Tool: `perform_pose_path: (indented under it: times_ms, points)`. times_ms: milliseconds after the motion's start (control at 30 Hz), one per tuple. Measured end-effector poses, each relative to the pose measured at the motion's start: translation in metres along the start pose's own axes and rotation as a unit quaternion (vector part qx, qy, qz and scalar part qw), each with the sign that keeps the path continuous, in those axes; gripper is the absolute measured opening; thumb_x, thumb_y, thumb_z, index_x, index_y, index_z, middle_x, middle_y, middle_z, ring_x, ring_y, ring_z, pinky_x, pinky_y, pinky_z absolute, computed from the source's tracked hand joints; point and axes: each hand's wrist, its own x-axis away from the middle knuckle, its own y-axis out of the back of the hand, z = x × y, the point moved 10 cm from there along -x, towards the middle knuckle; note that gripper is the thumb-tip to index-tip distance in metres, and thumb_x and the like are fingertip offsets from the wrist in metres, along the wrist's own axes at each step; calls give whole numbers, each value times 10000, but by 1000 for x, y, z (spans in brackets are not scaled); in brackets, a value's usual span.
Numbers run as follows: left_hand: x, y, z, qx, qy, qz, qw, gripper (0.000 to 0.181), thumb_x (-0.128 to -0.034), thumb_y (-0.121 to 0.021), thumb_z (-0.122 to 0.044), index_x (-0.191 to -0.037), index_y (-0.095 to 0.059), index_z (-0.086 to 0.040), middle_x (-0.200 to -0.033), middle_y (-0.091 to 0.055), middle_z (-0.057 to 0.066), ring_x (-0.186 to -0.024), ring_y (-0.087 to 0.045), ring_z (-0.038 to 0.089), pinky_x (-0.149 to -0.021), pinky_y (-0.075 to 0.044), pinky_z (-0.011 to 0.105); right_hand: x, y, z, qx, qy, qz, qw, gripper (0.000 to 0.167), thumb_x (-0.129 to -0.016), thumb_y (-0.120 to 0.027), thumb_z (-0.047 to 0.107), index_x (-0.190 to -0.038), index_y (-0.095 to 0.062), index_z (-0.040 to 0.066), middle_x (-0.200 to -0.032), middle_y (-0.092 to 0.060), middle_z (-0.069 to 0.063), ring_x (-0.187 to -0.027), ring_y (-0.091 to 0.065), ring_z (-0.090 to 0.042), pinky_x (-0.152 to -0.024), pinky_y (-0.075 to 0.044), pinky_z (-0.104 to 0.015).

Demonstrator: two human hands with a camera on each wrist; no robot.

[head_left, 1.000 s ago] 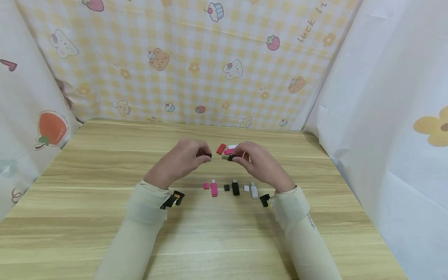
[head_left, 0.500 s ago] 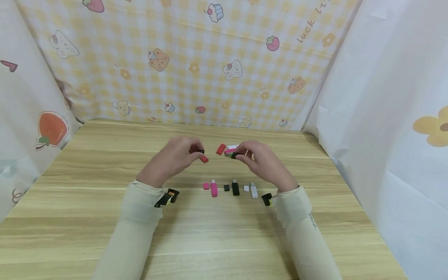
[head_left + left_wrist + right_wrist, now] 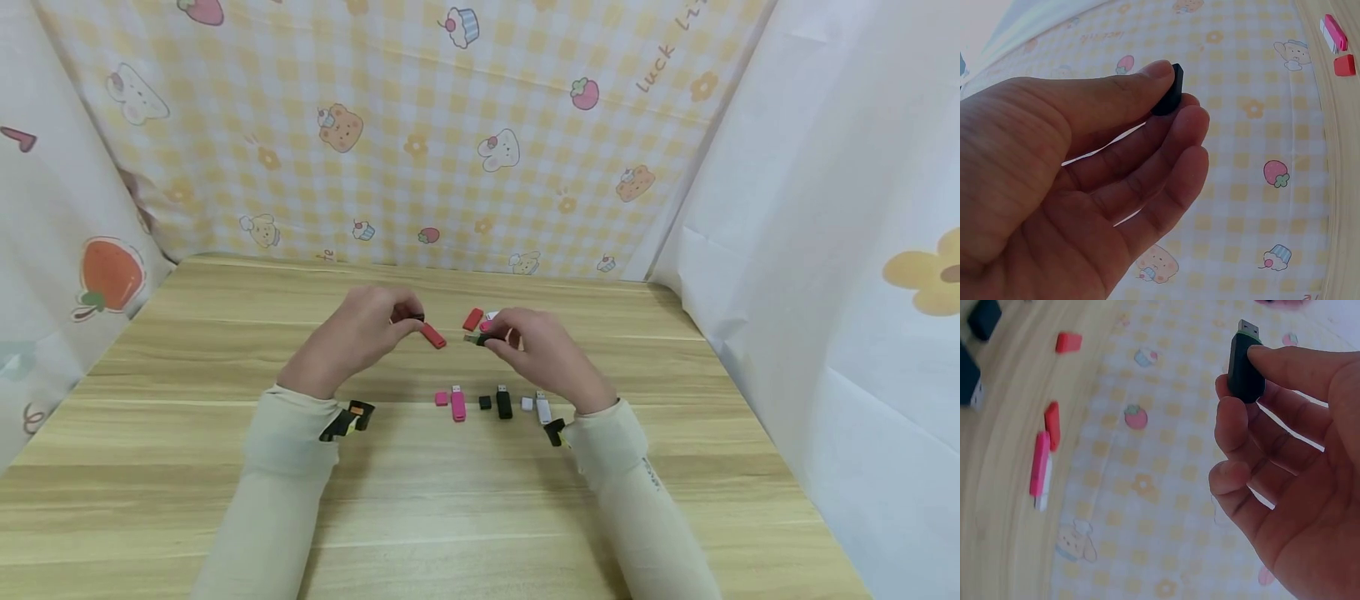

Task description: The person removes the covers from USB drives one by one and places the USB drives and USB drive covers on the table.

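Note:
Between thumb and index finger, my left hand [image 3: 358, 335] pinches a small black cap [image 3: 1171, 94], held above the table. My right hand [image 3: 543, 350] grips a black USB stick [image 3: 1245, 375] by its body, its bare metal plug pointing left in the head view. Cap and stick are apart. Just right of my left fingertips lies a red USB stick [image 3: 432, 335]. Another red piece [image 3: 473, 319] lies behind the gap between my hands. A pink stick [image 3: 486, 326] and a white one [image 3: 492, 316] are partly hidden behind my right fingers.
Nearer me, a row lies on the wooden table [image 3: 420, 517]: a pink cap [image 3: 441, 399] and pink stick [image 3: 458, 406], a black cap [image 3: 485, 402] and black stick [image 3: 504, 405], a white cap [image 3: 527, 404] and white stick [image 3: 543, 409]. A checked curtain [image 3: 420, 183] hangs behind.
My left hand has moved left with the black cap, uncovering the red stick. My right hand has shifted slightly left with the black stick. The row in front has not moved.

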Motion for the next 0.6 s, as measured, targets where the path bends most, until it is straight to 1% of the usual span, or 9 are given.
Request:
perform_pose_path:
  times_ms: [167,333,433,500,600]
  points:
    - [1,1,2,24,62,28,10000,70,-1019,-747,-73,-1053,-774,-18,-959,-773,110,-879,-702,235,-795,-583,412,-8,-19,7,-218,-76,257,9994,91,-1046,-732,148,-1114,-757,94,-968,-755,1,-840,-658,-103,-761,-571,-292]
    - [3,2,5,50,168,71,9998,68,-1029,-734,-79,-1060,-770,-29,-967,-766,102,-895,-692,238,-813,-573,422,-16,-34,13,-344,-217,415,9983,109,-1034,-744,126,-1123,-733,63,-991,-776,-43,-861,-698,-114,-791,-601,-279]
    - [3,4,6,45,161,57,9998,66,-1031,-732,-78,-1057,-770,-32,-968,-769,102,-904,-702,239,-823,-582,431,-21,-41,17,-452,-373,509,9970,96,-1034,-740,107,-1107,-715,52,-986,-775,-51,-848,-704,-124,-778,-599,-270]
    - [3,4,5,50,138,50,9999,70,-1031,-731,-75,-1063,-772,-28,-973,-772,106,-910,-708,243,-832,-588,439,-24,-47,19,-485,-488,600,9958,84,-1038,-734,112,-1094,-711,54,-969,-767,-46,-812,-687,-128,-750,-585,-265]
    - [3,6,6,76,132,33,9999,83,-1034,-725,-73,-1078,-774,-23,-977,-773,105,-914,-708,241,-837,-591,442,-27,-57,24,-369,-578,752,9948,83,-1047,-725,140,-1077,-713,64,-921,-745,-27,-750,-642,-127,-709,-554,-249]
